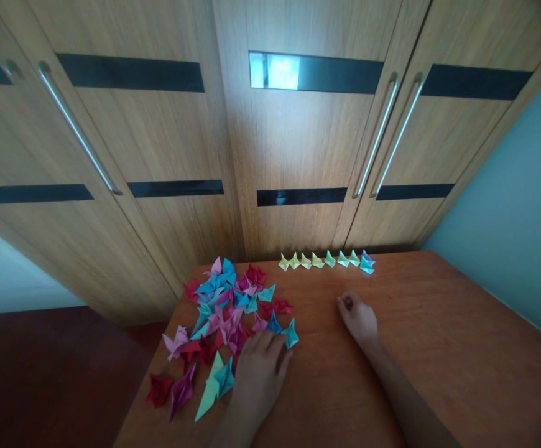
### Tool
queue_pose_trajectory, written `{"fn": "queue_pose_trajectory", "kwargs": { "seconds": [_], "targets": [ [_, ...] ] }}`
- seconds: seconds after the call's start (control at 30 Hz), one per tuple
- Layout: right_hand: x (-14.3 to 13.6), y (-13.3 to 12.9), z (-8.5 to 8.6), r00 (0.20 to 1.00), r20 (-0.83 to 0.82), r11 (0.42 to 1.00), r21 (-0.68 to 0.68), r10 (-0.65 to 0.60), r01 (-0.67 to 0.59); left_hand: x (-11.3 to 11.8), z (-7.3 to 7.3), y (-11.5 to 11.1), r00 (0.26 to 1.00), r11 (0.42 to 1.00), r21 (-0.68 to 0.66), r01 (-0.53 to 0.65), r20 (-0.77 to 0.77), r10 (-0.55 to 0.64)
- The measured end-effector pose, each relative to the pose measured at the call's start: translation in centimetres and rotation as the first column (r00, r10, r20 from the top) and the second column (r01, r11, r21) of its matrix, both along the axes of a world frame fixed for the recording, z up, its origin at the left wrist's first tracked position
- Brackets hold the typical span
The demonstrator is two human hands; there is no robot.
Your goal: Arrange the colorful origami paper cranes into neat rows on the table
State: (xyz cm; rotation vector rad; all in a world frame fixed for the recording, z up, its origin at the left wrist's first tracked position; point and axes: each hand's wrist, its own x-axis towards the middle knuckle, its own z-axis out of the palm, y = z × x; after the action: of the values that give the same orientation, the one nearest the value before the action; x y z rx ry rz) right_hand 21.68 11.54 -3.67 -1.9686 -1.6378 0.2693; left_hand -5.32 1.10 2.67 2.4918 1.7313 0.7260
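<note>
Many folded paper figures, such as a pink one (228, 326), lie in a loose heap on the left of the table. Over the near right side of this heap is my left hand (262, 367), back up, with its thumb apart from the fingers; the fingertips are partly hidden among the papers. Just past them sit a dark blue folded paper (274, 323) and a turquoise one (291, 334). My right hand (360, 318) rests on the table to the right, its fingers curled in and nothing visible in them. Ahead stands a row of yellow-to-green folded papers (317, 260), ending in a turquoise-blue one (367, 263).
The reddish-brown wooden table (443, 342) reaches a wooden wardrobe (293, 137) with metal handles (377, 134). A pale blue wall (513, 205) runs along the right. Near the table's left edge lie a red folded paper (159, 390) and a long light-green one (209, 389).
</note>
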Motion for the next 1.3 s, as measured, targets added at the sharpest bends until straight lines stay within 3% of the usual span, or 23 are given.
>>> {"fn": "queue_pose_trajectory", "kwargs": {
  "seconds": [0.2,0.57,0.67,0.77,0.97,1.17,1.3],
  "targets": [
    [-3.7,-2.5,0.4,0.989,-0.024,0.989,0.009,0.148,-0.148,1.3,0.3,0.3,0.988,1.000,-0.026,0.006,-0.153,-0.010],
    [-3.9,-2.7,0.7,0.986,-0.063,0.988,0.021,0.153,-0.152,1.3,0.1,0.5,0.981,0.997,-0.070,0.010,-0.191,-0.023],
    [-3.8,-2.7,0.7,0.982,-0.104,0.988,0.030,0.156,-0.154,1.0,0.0,0.4,0.993,0.998,-0.056,0.011,-0.119,-0.018],
    [-3.7,-2.7,0.8,0.950,-0.242,0.980,0.089,0.196,-0.180,0.2,-0.4,0.4,0.999,0.999,-0.025,0.024,0.047,-0.023],
    [-4.4,-3.9,2.0,0.761,-0.524,0.924,0.194,0.383,-0.331,-1.3,-1.1,1.0,0.923,0.995,0.099,0.018,0.382,-0.055],
    [-6.4,-6.4,2.9,0.604,-0.627,0.845,0.178,0.492,-0.504,-1.5,-0.9,1.0,0.891,0.996,0.087,0.027,0.449,-0.063],
    [-7.4,-7.2,2.7,0.607,-0.586,0.816,0.178,0.537,-0.550,-1.2,-0.8,0.8,0.895,0.993,0.079,0.087,0.432,-0.113]
  ]
}}
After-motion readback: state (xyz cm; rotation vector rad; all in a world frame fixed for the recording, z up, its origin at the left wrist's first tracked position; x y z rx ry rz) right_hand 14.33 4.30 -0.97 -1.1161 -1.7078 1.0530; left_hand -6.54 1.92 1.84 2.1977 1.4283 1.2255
